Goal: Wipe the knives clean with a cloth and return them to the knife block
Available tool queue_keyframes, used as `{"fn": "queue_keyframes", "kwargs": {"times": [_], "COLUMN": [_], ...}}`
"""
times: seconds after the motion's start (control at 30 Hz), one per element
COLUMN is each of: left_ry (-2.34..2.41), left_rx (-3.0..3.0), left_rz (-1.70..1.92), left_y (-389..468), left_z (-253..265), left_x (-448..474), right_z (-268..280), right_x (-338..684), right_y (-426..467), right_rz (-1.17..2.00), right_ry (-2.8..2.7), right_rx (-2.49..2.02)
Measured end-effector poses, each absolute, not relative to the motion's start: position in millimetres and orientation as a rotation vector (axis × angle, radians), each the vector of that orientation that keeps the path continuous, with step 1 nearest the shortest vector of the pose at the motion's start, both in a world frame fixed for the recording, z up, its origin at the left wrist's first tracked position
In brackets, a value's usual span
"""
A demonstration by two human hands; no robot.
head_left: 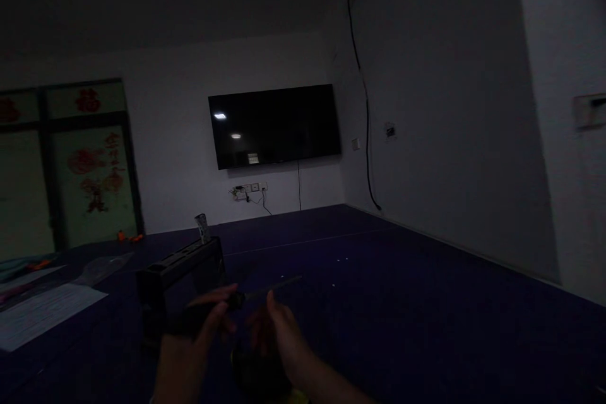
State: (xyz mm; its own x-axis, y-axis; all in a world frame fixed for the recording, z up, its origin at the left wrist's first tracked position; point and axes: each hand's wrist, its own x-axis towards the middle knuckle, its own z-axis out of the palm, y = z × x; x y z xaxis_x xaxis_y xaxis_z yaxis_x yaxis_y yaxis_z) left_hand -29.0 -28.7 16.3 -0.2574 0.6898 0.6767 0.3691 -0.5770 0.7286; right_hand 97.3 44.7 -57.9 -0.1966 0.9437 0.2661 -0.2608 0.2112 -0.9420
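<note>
Dark blue tabletop (402, 278) fills the lower frame, dim light throughout. Both hands low centre: left hand (199, 334) with fingers curled around the dark handle of a slim tool (258, 293); right hand (279, 328) just beside it, fingertips pinched near the shaft, though whether they touch it I cannot tell. Thin shaft points up-right.

Black box-like case (182, 281) stands just behind the left hand, close enough to crowd it. White papers (42, 312) and a clear plastic bag (101, 268) lie at lower left. Small orange bits (127, 237) near the far left edge.

Right half of the surface lies open. White walls; black television (274, 126) at centre, cable (364, 107) hanging at upper right, decorated window (66, 164) at left.
</note>
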Motion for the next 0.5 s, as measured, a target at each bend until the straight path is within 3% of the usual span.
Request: {"fn": "queue_keyframes", "kwargs": {"times": [0.23,0.37,0.5], "left_ry": [1.568,1.444,1.829], "left_rx": [1.524,1.39,1.512], "left_rz": [2.464,2.8,2.606], "left_y": [-27,-5,23], "left_z": [123,169,199], "left_x": [-69,-100,-130], "right_z": [-103,-118,-118], "right_x": [113,113,109], "right_y": [46,48,47], "right_rz": [0.111,0.002,0.006], "right_ry": [-2.303,-2.416,-2.43], "right_rx": [-0.923,-0.969,-0.983]}}
